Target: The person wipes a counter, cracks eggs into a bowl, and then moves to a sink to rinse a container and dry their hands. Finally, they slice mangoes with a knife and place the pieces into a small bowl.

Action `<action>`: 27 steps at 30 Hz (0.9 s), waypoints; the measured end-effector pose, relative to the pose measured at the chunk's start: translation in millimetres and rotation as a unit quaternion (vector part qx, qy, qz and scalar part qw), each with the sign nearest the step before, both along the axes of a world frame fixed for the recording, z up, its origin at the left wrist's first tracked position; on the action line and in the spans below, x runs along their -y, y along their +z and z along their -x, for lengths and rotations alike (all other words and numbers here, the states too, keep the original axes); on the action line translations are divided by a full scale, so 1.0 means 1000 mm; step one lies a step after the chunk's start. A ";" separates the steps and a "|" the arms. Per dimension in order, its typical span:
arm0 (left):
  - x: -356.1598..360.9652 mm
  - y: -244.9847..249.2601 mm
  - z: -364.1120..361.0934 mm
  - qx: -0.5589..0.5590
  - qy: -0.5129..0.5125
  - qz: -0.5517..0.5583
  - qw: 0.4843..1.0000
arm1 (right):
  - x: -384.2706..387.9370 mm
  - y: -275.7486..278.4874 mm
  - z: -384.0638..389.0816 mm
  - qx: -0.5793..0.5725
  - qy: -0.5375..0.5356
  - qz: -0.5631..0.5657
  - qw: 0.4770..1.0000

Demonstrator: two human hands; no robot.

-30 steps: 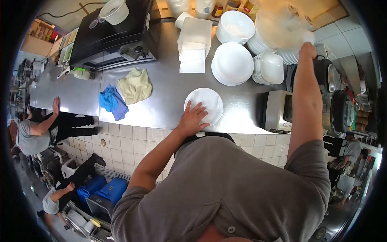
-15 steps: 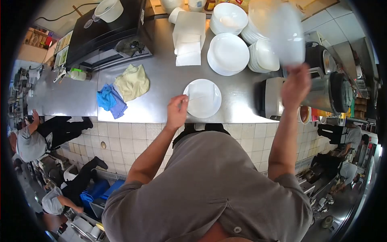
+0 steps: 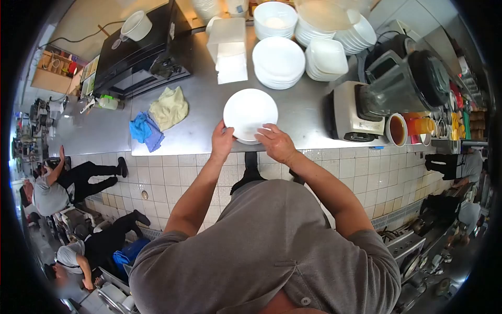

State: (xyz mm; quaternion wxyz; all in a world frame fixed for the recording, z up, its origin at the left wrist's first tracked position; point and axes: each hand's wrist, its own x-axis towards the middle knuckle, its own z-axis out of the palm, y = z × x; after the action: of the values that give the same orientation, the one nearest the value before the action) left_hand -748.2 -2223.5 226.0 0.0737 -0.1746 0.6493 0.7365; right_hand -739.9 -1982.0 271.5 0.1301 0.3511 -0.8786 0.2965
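Head cam, plate broad side up, L hand, R hand nearside

Steel counter, cream tiled floor, white wall tiles, warm light behind the counter

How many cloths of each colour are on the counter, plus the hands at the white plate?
Pale yellow cloth: 1
Bright blue cloth: 1
Violet-blue cloth: 1
Hands, left and right: 2
Total: 5
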 end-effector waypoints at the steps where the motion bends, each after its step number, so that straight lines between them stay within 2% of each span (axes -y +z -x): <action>1: -0.003 0.006 -0.001 0.016 0.003 0.057 0.998 | -0.008 0.011 -0.005 -0.010 -0.009 0.005 1.000; 2: -0.007 0.013 -0.005 0.031 0.003 0.113 0.993 | -0.024 0.021 -0.015 0.049 -0.023 -0.008 0.999; 3: -0.001 -0.027 -0.010 -0.038 0.078 0.189 0.978 | -0.043 0.030 -0.029 0.116 -0.030 -0.014 0.993; 4: 0.019 -0.086 -0.005 -0.146 0.109 0.354 0.917 | -0.071 0.039 -0.043 0.180 -0.051 -0.021 0.982; 5: 0.010 -0.071 -0.005 -0.161 0.176 0.164 0.957 | -0.108 0.046 -0.061 0.241 -0.081 -0.026 0.967; 7: -0.025 0.002 -0.020 -0.254 0.162 0.287 0.909 | -0.200 0.049 -0.109 0.279 -0.159 -0.059 0.945; 8: -0.056 0.040 -0.027 -0.246 0.164 0.299 0.907 | -0.243 0.048 -0.137 0.302 -0.186 -0.069 0.932; 10: -0.119 0.072 -0.043 -0.289 0.127 0.242 0.917 | -0.333 0.071 -0.193 0.201 -0.291 -0.115 0.928; 12: -0.200 0.082 -0.059 -0.301 0.081 0.241 0.919 | -0.426 0.032 -0.249 0.343 -0.338 0.110 0.869; 13: -0.234 0.078 -0.064 -0.295 0.046 0.255 0.920 | -0.464 0.027 -0.285 0.369 -0.392 0.020 0.843; 14: -0.250 0.032 -0.057 -0.313 0.008 0.229 0.922 | -0.495 0.024 -0.311 0.387 -0.444 -0.069 0.805; 16: -0.359 0.067 -0.086 -0.281 -0.083 0.235 0.927 | -0.545 0.026 -0.343 0.449 -0.471 -0.052 0.758; 17: -0.397 0.083 -0.097 -0.323 -0.151 0.267 0.895 | -0.569 0.029 -0.360 0.485 -0.479 -0.053 0.730; 19: -0.469 0.106 -0.111 -0.401 -0.271 0.323 0.813 | -0.602 0.034 -0.361 0.427 -0.499 0.021 0.754; 23: -0.578 0.115 -0.113 -0.404 -0.333 0.252 0.814 | -0.662 0.032 -0.312 0.284 -0.538 0.185 0.772; 26: -0.657 0.116 -0.093 -0.414 -0.333 0.227 0.816 | -0.733 -0.017 -0.275 0.287 -0.514 0.071 0.806; 27: -0.688 0.110 -0.084 -0.396 -0.320 0.185 0.841 | -0.755 -0.031 -0.271 0.246 -0.492 0.059 0.833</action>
State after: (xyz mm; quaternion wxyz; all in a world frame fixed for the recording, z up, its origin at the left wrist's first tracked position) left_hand -664.1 -1535.8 336.0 0.0082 0.3390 0.7669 0.5448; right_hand -469.2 -1227.5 240.2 0.0595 -0.2207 -0.9190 0.3213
